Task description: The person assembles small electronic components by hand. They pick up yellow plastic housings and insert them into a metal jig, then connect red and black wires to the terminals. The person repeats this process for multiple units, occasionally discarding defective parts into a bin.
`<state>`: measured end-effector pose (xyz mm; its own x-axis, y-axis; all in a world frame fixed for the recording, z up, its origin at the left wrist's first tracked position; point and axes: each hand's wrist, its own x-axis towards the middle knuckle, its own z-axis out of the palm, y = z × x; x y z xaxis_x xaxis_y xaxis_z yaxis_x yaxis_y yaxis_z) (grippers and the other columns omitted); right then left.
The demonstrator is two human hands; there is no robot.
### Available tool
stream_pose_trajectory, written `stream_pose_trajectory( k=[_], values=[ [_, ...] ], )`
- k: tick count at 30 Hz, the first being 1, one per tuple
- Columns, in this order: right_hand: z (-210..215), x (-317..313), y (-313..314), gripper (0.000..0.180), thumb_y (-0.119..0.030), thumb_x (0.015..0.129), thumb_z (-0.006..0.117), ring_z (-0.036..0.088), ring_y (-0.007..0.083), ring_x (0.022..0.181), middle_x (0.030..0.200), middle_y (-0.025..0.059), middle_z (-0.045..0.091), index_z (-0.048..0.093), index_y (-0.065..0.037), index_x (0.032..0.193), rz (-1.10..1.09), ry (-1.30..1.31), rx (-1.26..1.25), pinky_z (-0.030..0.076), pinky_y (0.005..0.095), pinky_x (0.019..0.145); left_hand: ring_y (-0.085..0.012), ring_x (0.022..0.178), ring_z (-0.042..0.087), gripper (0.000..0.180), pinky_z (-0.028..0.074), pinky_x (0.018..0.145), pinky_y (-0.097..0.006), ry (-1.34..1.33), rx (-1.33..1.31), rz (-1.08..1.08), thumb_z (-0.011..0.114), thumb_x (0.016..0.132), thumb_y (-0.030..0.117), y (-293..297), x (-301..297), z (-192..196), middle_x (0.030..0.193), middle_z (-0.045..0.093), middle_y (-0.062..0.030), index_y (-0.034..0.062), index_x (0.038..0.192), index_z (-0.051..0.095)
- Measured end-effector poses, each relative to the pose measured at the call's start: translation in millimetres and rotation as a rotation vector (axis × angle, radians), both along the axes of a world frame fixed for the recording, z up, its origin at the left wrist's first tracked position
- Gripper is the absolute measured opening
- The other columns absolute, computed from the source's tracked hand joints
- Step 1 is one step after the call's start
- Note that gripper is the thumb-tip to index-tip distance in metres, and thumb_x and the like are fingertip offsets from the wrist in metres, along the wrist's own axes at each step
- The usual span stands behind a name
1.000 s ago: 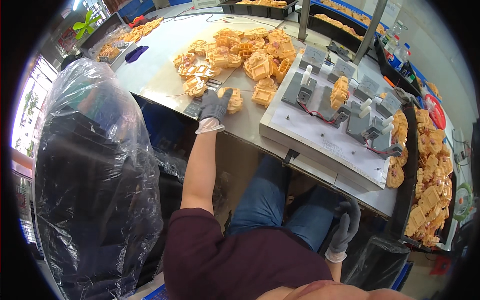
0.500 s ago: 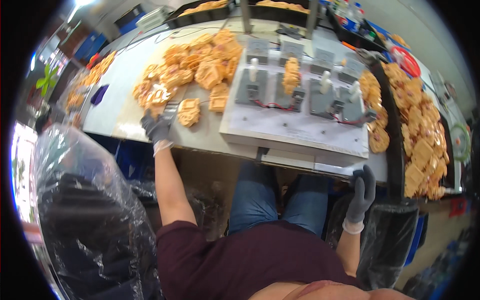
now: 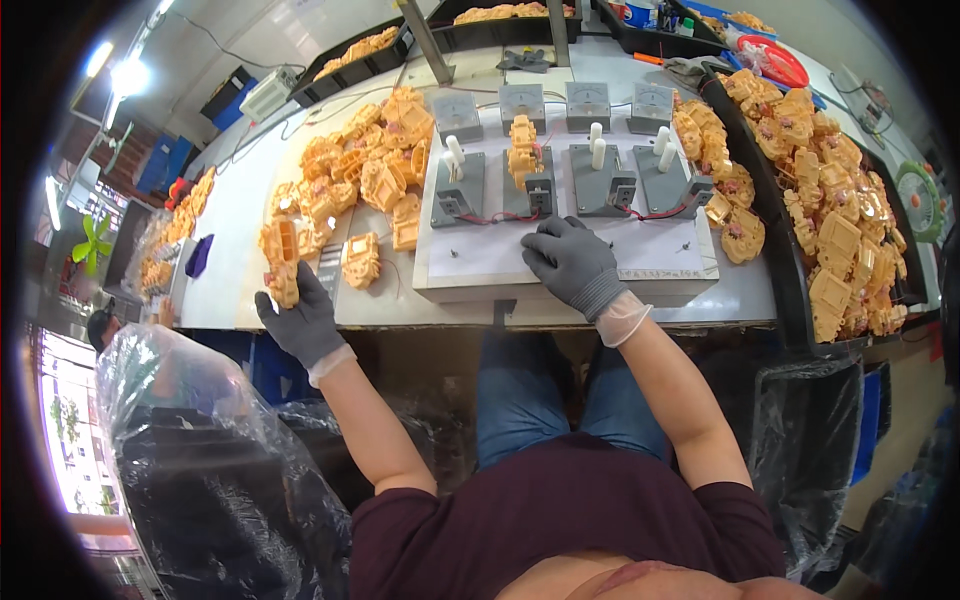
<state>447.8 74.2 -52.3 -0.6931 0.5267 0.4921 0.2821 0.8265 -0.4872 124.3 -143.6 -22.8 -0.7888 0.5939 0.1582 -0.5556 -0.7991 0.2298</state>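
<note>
My left hand (image 3: 304, 318), in a grey glove, closes round an orange plastic housing (image 3: 284, 262) at the table's front left. The housing stands tilted up, its hollow compartment showing. My right hand (image 3: 572, 262), gloved too, is over the front of the white test fixture (image 3: 480, 265), just below a black clamp (image 3: 540, 192). Its fingers are loosely bent and slightly apart, with no part visible in them; their undersides are hidden. Another orange housing (image 3: 523, 150) stands in the fixture's second station from the left, behind that clamp. White pegs (image 3: 597, 150) rise from the other stations.
Orange housings (image 3: 345, 165) lie heaped left of the fixture, with a loose one (image 3: 361, 262) nearer me. To the right, a black tray (image 3: 785, 270) is piled with more. Gauges (image 3: 521, 102) line the fixture's back. A plastic-wrapped chair (image 3: 200, 450) stands at the left.
My left hand has lifted a housing from the front of the heap. My right hand has come from beyond the table edge up and left over the fixture. The view has shifted.
</note>
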Motion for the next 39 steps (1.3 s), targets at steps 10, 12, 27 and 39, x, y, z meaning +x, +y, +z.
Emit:
stream_pose_trajectory(
  k=[10,12,27,39],
  values=[
    [20,50,3,0.036,-0.011,0.076,0.067,0.058,0.0307,0.097,0.103,0.0106,0.06,0.059,-0.008,0.111,-0.149,0.405,0.194,0.048,0.0391,0.082,-0.0242,0.093,0.06,0.046,0.055,0.073,-0.031,0.149,0.11,-0.347,0.059,0.088,0.02,80,83,61,0.111,0.055,-0.0212,-0.0068,0.122,0.044],
    [15,84,21,0.048,-0.008,0.074,0.069,0.052,0.0342,0.104,0.11,0.0163,0.056,0.055,-0.003,0.119,-0.543,0.509,0.104,0.043,0.0403,0.09,-0.0249,0.094,0.06,0.043,0.055,0.075,-0.033,0.226,0.096,-0.373,0.056,0.09,0.021,95,107,74,0.11,0.056,-0.02,-0.0056,0.121,0.045],
    [-8,134,61,0.041,-0.007,0.075,0.069,0.049,0.0026,0.07,0.086,-0.0009,0.053,0.051,-0.003,0.112,-0.072,0.901,-0.711,0.042,0.0174,0.057,-0.0175,0.089,0.058,0.023,0.046,0.082,-0.026,1.155,-0.651,0.125,0.056,0.089,0.018,289,293,84,0.1,0.059,-0.0082,0.0018,0.104,0.06],
    [-14,141,63,0.04,-0.007,0.074,0.07,0.042,0.0013,0.063,0.077,-0.0041,0.05,0.053,-0.001,0.111,-0.038,0.896,-0.737,0.038,0.0164,0.055,-0.0423,0.084,0.062,0.03,0.05,0.076,-0.045,1.871,-0.687,0.606,0.058,0.084,0.023,331,334,21,0.121,0.045,-0.0271,0.0025,0.105,0.054]
  ],
)
